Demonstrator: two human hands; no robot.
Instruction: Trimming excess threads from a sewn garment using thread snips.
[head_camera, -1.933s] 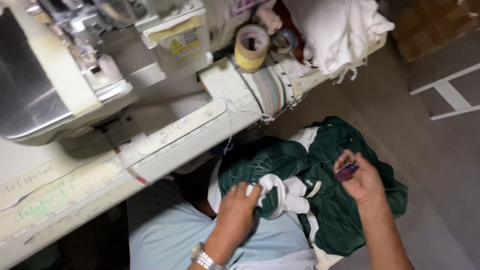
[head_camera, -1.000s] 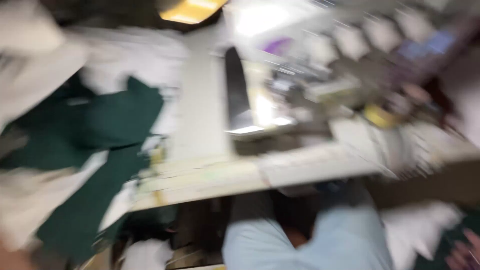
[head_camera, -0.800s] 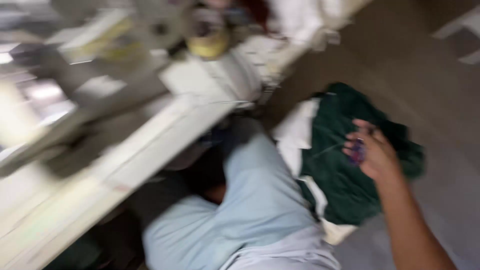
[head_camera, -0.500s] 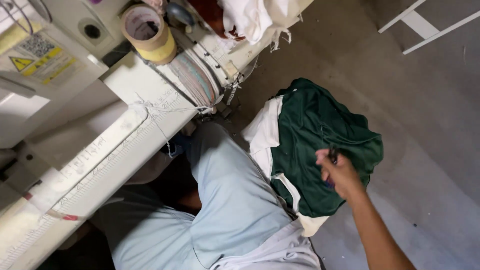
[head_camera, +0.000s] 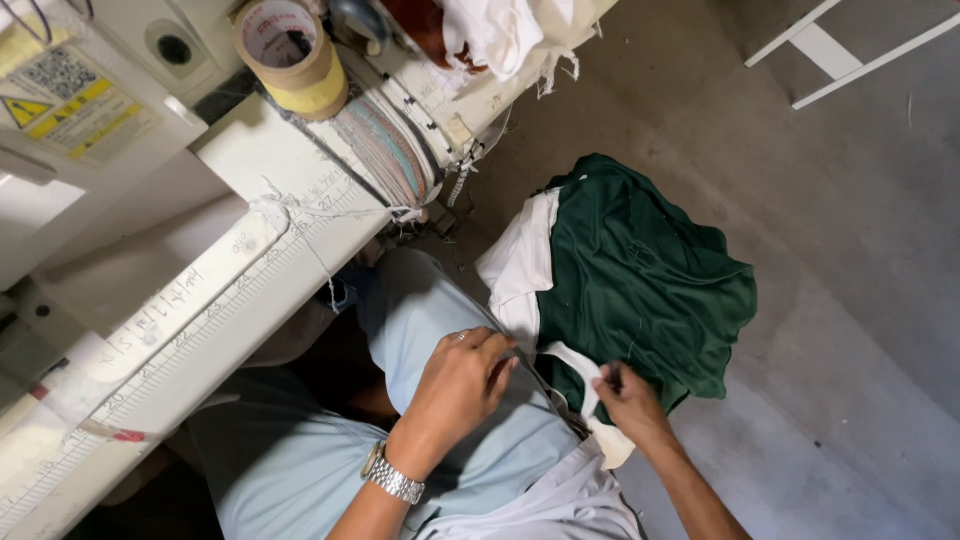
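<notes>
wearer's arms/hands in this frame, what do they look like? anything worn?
Both forearms are bare, with no sleeves in view and no gloves. The left hand has a silver metal-link wristwatch on the wrist and what looks like a thin ring on one finger. The right hand shows no watch or ring that can be made out. No markings visible on either arm.

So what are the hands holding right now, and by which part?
Both grip the green and white garment at its white edge strip: right hand pinches it, left hand at the edge on the lap.

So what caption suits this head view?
Both hands, left hand and right hand, grip green-and-white fabric beside a sewing table.
</notes>
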